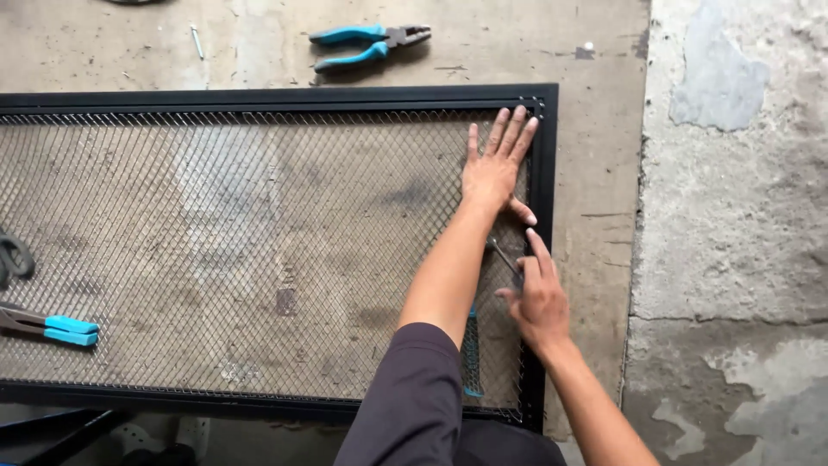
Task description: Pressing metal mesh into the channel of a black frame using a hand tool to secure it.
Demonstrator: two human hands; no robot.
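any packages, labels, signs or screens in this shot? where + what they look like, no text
None in view: no package, label, sign or screen.
What is there: a black metal frame with wire mesh lying on a concrete floor.
Left hand flat on the mesh near the frame's top right corner.
Right hand on a thin metal tool by the right rail.
Blue-handled pliers above the frame.

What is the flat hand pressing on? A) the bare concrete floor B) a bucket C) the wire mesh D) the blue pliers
C: the left hand lies spread flat on the wire mesh near the frame's corner, while the blue pliers lie apart on the floor.
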